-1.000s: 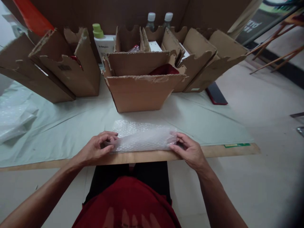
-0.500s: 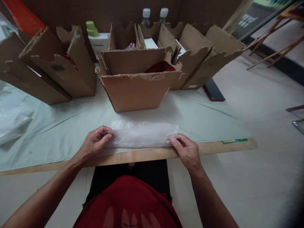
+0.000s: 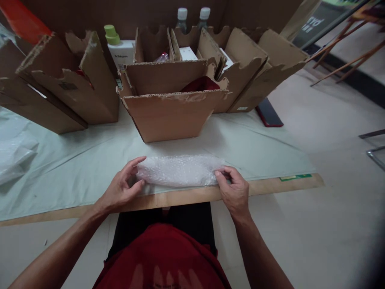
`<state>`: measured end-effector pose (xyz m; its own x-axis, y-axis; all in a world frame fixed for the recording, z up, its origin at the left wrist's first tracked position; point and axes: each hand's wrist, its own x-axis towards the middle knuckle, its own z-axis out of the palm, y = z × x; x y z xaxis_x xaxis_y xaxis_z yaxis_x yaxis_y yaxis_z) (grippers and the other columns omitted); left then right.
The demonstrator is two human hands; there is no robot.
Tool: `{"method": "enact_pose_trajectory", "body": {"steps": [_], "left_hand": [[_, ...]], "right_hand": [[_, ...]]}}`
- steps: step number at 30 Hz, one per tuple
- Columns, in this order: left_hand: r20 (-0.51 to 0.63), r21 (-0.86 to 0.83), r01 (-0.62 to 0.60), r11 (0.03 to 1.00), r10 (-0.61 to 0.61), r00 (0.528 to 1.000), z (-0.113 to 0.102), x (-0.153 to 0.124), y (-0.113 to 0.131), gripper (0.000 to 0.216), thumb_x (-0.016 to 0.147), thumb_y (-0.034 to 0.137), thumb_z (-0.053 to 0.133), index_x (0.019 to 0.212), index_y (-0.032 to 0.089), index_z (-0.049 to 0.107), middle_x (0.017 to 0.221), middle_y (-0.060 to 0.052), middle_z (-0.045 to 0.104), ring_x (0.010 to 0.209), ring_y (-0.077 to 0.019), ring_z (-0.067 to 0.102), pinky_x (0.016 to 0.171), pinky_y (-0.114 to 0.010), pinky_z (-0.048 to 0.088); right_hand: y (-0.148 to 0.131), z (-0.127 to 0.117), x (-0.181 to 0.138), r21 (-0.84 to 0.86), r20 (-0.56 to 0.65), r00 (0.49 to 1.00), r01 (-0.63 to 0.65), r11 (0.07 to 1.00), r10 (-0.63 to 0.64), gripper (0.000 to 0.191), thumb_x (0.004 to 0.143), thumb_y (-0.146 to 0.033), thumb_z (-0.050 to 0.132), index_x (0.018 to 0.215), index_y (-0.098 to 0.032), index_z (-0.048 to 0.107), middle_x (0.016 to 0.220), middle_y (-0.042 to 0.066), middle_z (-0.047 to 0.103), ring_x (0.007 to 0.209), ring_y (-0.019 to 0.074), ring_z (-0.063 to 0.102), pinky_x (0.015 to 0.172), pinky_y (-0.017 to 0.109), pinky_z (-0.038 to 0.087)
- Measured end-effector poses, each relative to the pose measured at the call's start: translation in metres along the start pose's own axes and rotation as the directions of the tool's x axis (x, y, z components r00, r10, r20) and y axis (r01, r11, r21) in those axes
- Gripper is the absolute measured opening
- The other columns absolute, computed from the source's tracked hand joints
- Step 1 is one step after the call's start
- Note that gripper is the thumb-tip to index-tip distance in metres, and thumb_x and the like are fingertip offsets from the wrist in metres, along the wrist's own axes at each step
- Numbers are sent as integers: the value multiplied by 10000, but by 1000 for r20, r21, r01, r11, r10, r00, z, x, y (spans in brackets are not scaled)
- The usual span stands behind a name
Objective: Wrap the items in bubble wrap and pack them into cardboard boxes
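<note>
Currently in hand: a bubble-wrap bundle (image 3: 179, 170), rolled into a long soft packet; what is inside cannot be seen through the wrap.
Bundle's place: lying crosswise on the pale green sheet (image 3: 75, 160), just beside the near wooden edge of the table (image 3: 270, 186), in front of the open cardboard box (image 3: 171, 116).
Left hand (image 3: 120, 190): at the packet's left end, forefinger and thumb spread apart with the end between them, cupping more than squeezing.
Right hand (image 3: 233, 190): at the right end, fingertips drawn together and pinching the loose wrap there.
Why held so: a hand at each end likely stops the roll from springing loose, and the table bears its weight.
Box in front: flaps up, mouth toward the person, something dark red (image 3: 200, 85) inside.
Around it: more cardboard boxes (image 3: 69, 92) with ragged flaps to the left and right, a green-capped bottle (image 3: 112, 35) and two white-capped bottles (image 3: 182, 14) behind.
Far left: crumpled clear plastic (image 3: 15, 154) on the sheet.
Right of the boxes: a flat dark object with a red rim (image 3: 268, 114), well apart from both hands.
</note>
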<state>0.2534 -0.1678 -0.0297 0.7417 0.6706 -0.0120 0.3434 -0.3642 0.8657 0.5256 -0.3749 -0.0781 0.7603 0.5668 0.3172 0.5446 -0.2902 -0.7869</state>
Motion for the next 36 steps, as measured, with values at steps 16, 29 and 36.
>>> {"method": "enact_pose_trajectory", "body": {"steps": [16, 29, 36], "left_hand": [[-234, 554, -10, 832, 167, 958, 25, 18, -18, 403, 931, 291, 544, 1307, 207, 663, 707, 12, 676, 608, -154, 589, 642, -274, 445], [-191, 779, -114, 616, 406, 894, 31, 19, -25, 308, 983, 237, 512, 1184, 133, 721, 683, -52, 733, 632, -217, 674, 724, -347, 481], [-201, 743, -39, 668, 278, 939, 23, 13, -21, 340, 971, 277, 551, 1263, 157, 675, 813, -86, 724, 751, -248, 679, 799, -395, 493]], "right_hand": [[-1, 5, 4, -210, 7, 983, 182, 960, -185, 160, 926, -335, 589, 815, -225, 628, 933, 81, 716, 935, 242, 673, 848, 390, 535], [-16, 11, 27, -420, 93, 996, 52, 906, -14, 511, 964, -637, 438, 656, -233, 488, 652, 30, 626, 628, 183, 532, 612, 311, 319], [-10, 3, 36, -289, 107, 992, -39, 956, 73, 425, 847, -646, 634, 750, -233, 615, 650, 12, 653, 595, 180, 566, 584, 306, 396]]}}
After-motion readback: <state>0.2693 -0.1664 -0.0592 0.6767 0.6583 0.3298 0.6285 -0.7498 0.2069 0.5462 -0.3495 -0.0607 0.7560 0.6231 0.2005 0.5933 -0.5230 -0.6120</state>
